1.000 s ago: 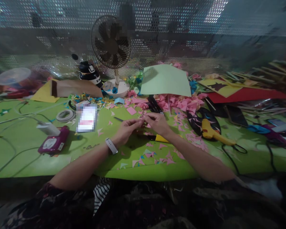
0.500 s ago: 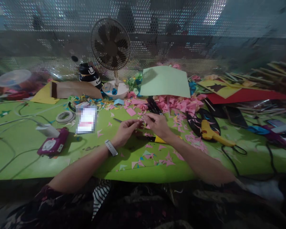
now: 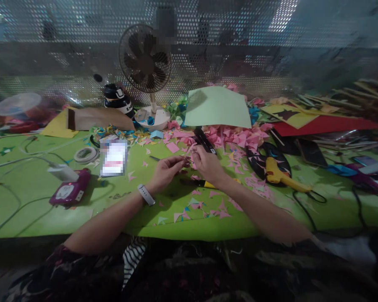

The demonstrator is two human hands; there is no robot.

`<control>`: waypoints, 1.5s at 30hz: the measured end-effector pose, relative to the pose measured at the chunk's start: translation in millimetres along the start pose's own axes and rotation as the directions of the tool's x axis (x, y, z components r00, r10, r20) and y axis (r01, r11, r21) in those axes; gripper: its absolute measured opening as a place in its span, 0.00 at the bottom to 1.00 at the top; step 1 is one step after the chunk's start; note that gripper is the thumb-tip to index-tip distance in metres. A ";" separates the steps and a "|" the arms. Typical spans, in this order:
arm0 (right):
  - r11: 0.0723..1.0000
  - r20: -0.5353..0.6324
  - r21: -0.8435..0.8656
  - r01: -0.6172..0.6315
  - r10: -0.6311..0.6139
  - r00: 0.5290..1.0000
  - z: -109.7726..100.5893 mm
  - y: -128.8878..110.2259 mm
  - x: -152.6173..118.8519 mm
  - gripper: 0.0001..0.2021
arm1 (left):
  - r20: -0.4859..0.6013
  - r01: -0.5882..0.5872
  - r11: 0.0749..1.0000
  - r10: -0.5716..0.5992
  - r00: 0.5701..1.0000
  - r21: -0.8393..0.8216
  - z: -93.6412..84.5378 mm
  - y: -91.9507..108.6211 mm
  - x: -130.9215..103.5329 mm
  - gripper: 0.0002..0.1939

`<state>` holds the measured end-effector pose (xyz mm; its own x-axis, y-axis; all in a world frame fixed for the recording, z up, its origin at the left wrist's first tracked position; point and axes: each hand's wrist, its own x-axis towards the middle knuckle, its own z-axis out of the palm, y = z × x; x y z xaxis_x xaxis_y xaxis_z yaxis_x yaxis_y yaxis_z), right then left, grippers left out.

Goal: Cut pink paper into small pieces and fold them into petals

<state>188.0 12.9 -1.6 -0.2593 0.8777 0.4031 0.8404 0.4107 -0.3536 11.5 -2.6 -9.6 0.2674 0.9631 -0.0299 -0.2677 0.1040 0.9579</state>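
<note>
Over the middle of the green table, my left hand [image 3: 167, 170] is closed, its thumb and fingertips pinched on something small and dark that I cannot make out. Just to its right, my right hand [image 3: 207, 164] is closed too, fingers curled in a pinch near a thin pale bit. What it holds is too small to name. A yellow-handled tool [image 3: 209, 184] lies under my right wrist. Pink paper scraps [image 3: 214, 193] lie below and around both hands. Black pens or similar dark sticks [image 3: 204, 140] lie just behind my right hand.
A glowing phone [image 3: 114, 158], a tape roll [image 3: 86, 154] and a purple power socket [image 3: 69, 191] are at left. The fan [image 3: 145, 63] stands behind. A pale green sheet [image 3: 219, 109] lies at the back; a yellow glue gun [image 3: 279, 174] is at right, with cords running off the front.
My right hand has shifted slightly up and its fingers have curled more, so a thin pale bit shows at its fingertips. My left hand has barely moved.
</note>
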 end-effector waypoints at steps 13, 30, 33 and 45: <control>0.985 -0.006 0.171 0.037 -0.037 0.999 -1.2 0.6 -0.4 0.13 | -0.049 -0.009 1.000 0.009 0.999 0.002 3.6 5.2 -4.5 0.19; 0.976 0.090 0.205 0.079 -0.099 0.991 -0.3 -0.3 1.9 0.12 | -0.070 -0.034 0.999 0.036 0.997 0.029 3.8 4.2 -6.2 0.17; 0.962 0.112 0.267 0.060 -0.093 0.989 -4.1 -2.7 2.5 0.13 | -0.064 -0.046 0.998 0.048 0.997 0.036 4.0 3.9 -6.9 0.16; 0.951 0.059 0.261 0.164 -0.185 0.981 -7.1 -12.8 -5.6 0.19 | -0.379 -0.153 0.974 0.080 0.922 -0.165 -5.1 6.9 8.5 0.15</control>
<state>182.1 1.0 6.7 -0.4385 0.7994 0.4107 0.6327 0.5991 -0.4907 7.2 7.5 -4.7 -0.1258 0.9903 -0.0591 -0.4545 -0.0046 0.8908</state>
